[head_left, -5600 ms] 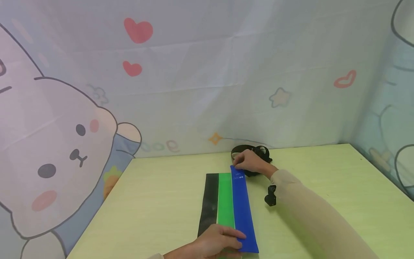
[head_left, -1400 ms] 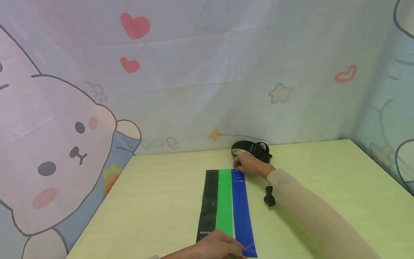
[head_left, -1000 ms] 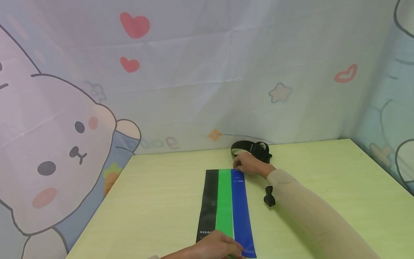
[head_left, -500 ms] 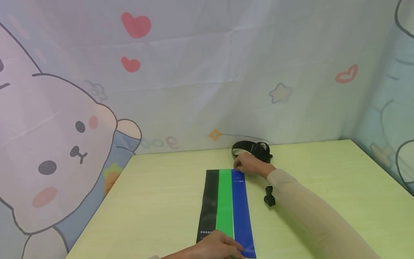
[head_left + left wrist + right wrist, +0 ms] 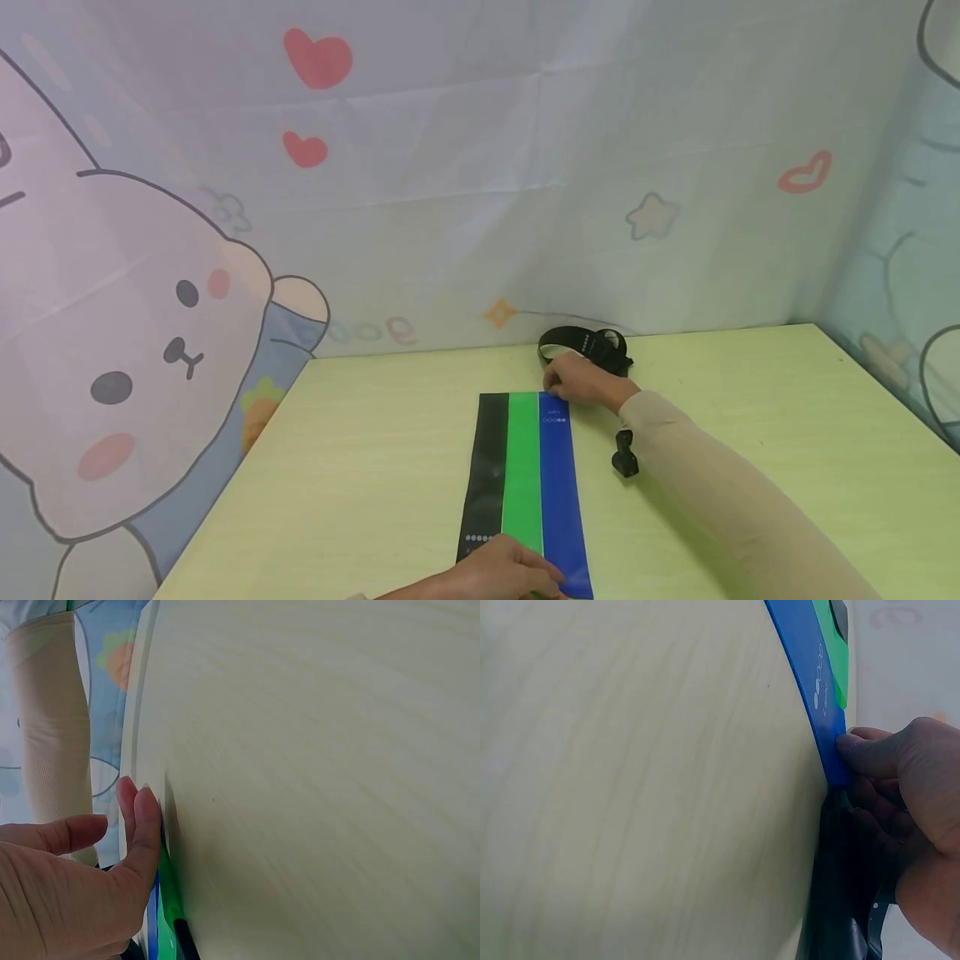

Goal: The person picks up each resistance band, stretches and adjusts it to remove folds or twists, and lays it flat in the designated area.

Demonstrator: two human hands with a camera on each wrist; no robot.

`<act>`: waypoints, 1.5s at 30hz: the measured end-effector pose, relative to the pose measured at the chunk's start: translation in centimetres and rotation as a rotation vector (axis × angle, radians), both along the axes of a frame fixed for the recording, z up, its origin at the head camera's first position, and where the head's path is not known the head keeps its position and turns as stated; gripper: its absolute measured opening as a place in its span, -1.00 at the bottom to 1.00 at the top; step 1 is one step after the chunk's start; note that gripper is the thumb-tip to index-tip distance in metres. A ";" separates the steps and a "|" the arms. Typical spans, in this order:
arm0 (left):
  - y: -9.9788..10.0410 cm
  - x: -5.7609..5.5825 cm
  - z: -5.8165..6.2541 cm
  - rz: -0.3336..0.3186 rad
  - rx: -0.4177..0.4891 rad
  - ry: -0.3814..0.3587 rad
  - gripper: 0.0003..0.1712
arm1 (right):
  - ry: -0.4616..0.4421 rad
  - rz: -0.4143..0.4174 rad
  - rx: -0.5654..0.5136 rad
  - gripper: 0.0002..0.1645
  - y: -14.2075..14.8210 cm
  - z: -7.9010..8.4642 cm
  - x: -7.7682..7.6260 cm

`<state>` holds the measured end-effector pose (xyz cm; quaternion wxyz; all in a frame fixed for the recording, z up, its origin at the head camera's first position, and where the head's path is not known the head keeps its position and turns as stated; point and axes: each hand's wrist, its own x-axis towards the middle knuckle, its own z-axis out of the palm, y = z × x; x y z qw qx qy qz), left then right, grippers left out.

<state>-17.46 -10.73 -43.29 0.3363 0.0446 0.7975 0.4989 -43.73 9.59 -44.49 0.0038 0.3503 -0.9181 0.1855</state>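
Note:
Three flat exercise bands lie side by side on the table: black point(image 5: 487, 467), green point(image 5: 522, 467) and blue point(image 5: 560, 492). At the far end of the blue band, my right hand point(image 5: 576, 379) pinches its edge. The right wrist view shows the thumb on the band's printed face point(image 5: 826, 712), with the other fingers curled behind. Across the near ends of the green and blue bands lies my left hand point(image 5: 506, 571), covering part of them. Its fingers are extended and its thumb stands apart in the left wrist view, where green edges point(image 5: 171, 892) show beneath the hand point(image 5: 82, 900).
More black looped bands point(image 5: 573, 337) sit at the back of the table point(image 5: 375, 450), right behind my right hand. A small black device point(image 5: 625, 457) hangs by the right sleeve. A printed cloth point(image 5: 450, 167) covers the wall behind.
Over five seconds ago the blue band's far end stuck up beyond the others; now it lies level with them. My right hand has come slightly nearer. The last second shows hardly any movement.

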 end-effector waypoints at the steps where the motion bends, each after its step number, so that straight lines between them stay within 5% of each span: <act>1: 0.0 0.0 0.0 -0.001 -0.002 0.003 -0.76 | 0.006 0.004 0.000 -0.89 0.0 0.0 0.0; 34: -0.1 -0.3 0.0 -0.009 0.027 -0.026 -0.74 | 0.018 0.028 -0.013 -0.87 0.3 -0.3 -0.1; 45: -0.6 -1.2 -2.0 -0.071 0.053 -0.069 -0.74 | 0.025 0.048 -0.048 -0.84 0.5 -0.8 -0.2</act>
